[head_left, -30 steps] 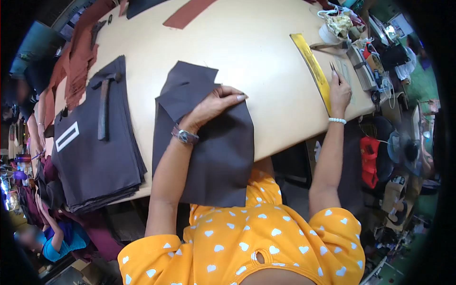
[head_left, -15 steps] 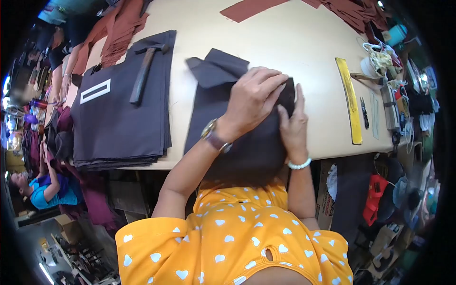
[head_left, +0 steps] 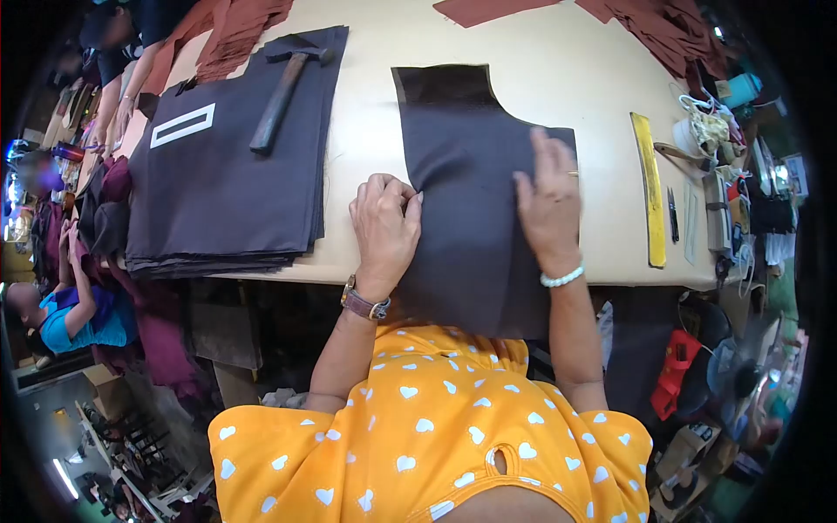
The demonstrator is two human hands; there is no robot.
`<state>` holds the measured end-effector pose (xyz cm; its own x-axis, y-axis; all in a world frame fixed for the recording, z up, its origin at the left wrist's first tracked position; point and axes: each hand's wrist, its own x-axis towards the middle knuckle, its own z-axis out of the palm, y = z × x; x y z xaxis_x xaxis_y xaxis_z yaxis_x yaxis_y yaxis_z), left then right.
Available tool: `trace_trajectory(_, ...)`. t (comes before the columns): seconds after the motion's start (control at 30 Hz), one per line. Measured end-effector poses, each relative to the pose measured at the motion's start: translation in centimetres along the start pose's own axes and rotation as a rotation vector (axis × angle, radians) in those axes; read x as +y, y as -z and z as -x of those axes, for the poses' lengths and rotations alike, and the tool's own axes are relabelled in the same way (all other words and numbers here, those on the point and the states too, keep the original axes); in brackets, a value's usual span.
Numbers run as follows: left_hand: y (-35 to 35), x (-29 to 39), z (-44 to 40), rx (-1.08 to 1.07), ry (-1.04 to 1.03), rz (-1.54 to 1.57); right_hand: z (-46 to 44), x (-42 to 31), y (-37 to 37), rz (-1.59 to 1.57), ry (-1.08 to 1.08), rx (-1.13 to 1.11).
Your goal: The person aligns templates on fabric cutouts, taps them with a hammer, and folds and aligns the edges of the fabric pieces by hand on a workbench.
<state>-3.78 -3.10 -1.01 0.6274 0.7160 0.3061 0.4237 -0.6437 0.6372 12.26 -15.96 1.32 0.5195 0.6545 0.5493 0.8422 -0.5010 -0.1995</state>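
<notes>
A dark cut fabric panel [head_left: 462, 200] lies in front of me on the table, its lower end hanging over the edge toward my lap. It has a curved cut-out at its upper right. At its left edge my left hand [head_left: 384, 225] is closed, pinching the cloth, which creases beside the fingertips. My right hand [head_left: 549, 205] is over the panel's right side with its fingers stretched out, somewhat blurred by motion. Whether its fingertips press on the cloth, I cannot tell.
To the left is a stack of dark fabric panels [head_left: 227, 196] bearing a hammer [head_left: 281, 100] and a white rectangular frame [head_left: 183, 126]. A yellow strip [head_left: 648, 187] and a dark slender tool [head_left: 672, 213] lie at right. Co-workers are at the far left; reddish-brown cloth [head_left: 248, 39] lies at the back.
The panel's folded upper part now lies spread flat. My left hand has moved from the upper right to the panel's left edge. My right hand stays on the right side, fingers more extended.
</notes>
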Motion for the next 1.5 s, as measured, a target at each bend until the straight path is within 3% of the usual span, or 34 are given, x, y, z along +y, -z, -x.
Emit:
trace_trajectory(0.03, -0.1, 0.1, -0.1, -0.009, 0.018, 0.029, 0.1, -1.2, 0.0, -0.232, 0.023, -0.057)
trace_trajectory(0.13, 0.3, 0.6, -0.2, -0.113, 0.280, 0.437, 0.9, -4.5, -1.3, -0.885, -0.224, -0.200)
trace_trajectory(0.23, -0.6, -1.0, -0.2, -0.114, 0.371, 0.854, 1.1, -5.3, -2.7, -1.017, -0.373, -0.233)
trace_trajectory(0.53, 0.7, 1.2, -1.1, -0.132, 0.608, 1.230, 0.1, -5.8, -2.3, -1.121, -0.477, -0.224)
trace_trajectory(0.73, 0.0, 0.6, -0.9, -0.274, 0.507, 1.161, -0.3, -6.4, -1.9, -1.062, -0.519, -0.225)
trace_trajectory(0.97, -0.9, 1.1, -0.4, -0.171, 0.419, 1.140, -0.3, -6.0, -2.5, -0.927, -0.510, -0.190)
trace_trajectory(1.27, -1.9, 0.5, -1.1, -0.146, 0.314, 0.911, 0.1, -5.3, -2.7, -1.154, -0.651, -0.236)
trace_trajectory(1.4, -0.4, 0.4, -1.3, -0.073, 0.310, 0.912, 0.3, -2.0, -0.8, -1.143, -0.744, -0.073)
trace_trajectory(1.43, 0.3, 0.2, -1.5, -0.042, 0.288, 0.901, 0.6, -0.4, -0.2, -1.153, -0.682, -0.020)
trace_trajectory(1.5, 1.0, -2.0, -1.8, -0.011, 0.127, 0.692, 1.2, 3.4, 1.6, -1.187, -0.721, -0.033)
